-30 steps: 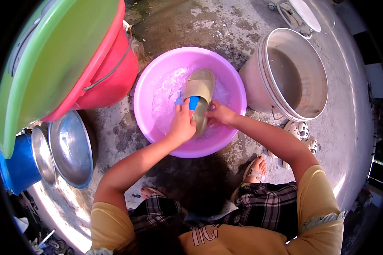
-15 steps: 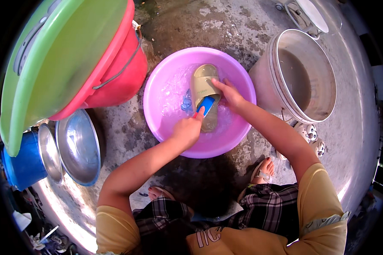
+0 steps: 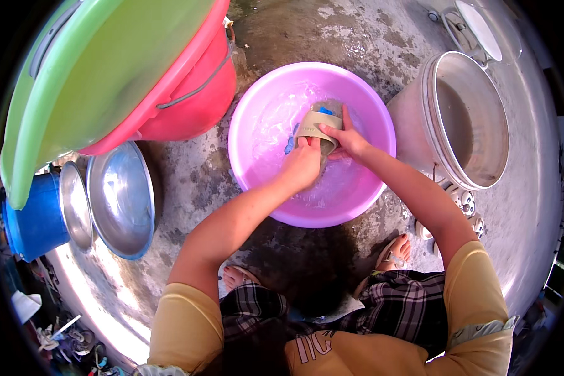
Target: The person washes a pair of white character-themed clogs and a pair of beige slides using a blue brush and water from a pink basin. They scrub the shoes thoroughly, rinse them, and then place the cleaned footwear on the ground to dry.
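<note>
A khaki slide slipper (image 3: 315, 124) lies tilted in a pink basin (image 3: 243, 182) of shallow water. My right hand (image 3: 349, 139) is closed on its right side, with the thumb over the strap. My left hand (image 3: 302, 164) reaches into the foot opening under the strap, its fingers partly hidden. The blue end of what looks like a small scrub brush (image 3: 325, 110) pokes out beyond the strap; its handle and bristles are hidden. In the water left of the slipper rests a translucent blue thing (image 3: 289, 143), too blurred to name.
To the right stands a white bucket (image 3: 429, 119) of murky water, with patterned shoes (image 3: 464, 200) beside it. A red bucket (image 3: 200, 103) and a tilted green tub (image 3: 106, 75) are at left. Metal bowls (image 3: 122, 200) lean by a blue bucket (image 3: 34, 216). Wet concrete surrounds the basin.
My left hand has pushed the brush under the strap, from the near side until its blue end shows beyond. The slipper has tilted, and my right hand's grip has shifted along its side.
</note>
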`<state>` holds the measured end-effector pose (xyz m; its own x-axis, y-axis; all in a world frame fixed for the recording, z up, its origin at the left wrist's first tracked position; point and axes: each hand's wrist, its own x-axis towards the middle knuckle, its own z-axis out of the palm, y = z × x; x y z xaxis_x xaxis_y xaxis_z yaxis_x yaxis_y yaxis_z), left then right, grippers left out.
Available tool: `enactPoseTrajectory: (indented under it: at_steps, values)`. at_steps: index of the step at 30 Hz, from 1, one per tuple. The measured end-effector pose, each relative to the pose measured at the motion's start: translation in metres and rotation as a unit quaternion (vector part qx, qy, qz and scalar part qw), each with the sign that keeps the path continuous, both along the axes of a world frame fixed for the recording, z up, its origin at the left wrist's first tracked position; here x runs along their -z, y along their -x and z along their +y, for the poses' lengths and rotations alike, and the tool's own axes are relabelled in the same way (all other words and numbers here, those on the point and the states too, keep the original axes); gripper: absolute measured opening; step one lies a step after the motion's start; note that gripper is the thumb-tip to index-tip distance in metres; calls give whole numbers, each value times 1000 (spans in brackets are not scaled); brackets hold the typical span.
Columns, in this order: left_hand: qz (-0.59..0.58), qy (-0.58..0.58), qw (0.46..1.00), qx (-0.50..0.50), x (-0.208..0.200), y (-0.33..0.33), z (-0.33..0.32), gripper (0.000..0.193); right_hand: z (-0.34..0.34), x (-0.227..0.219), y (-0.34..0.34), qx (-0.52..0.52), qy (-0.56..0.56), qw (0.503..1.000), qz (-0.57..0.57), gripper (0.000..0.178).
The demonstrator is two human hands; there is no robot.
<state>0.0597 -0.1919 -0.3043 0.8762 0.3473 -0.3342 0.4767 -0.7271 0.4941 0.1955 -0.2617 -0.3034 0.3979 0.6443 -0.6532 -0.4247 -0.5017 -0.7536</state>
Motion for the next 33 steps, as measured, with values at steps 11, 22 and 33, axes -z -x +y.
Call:
enactPoseTrajectory:
  at_steps: [11, 22, 33]
  values:
    - [-114, 124, 981, -98, -4, 3, -5, 34, -15, 21, -15, -20, 37, 999, 34, 88]
    - [-128, 397, 904, -97, 28, -16, 26, 13, -10, 6, -7, 22, -36, 995, 96, 86]
    - [127, 138, 981, 42, -67, 52, 17, 52, -10, 5, -13, 106, 1, 994, -22, 85]
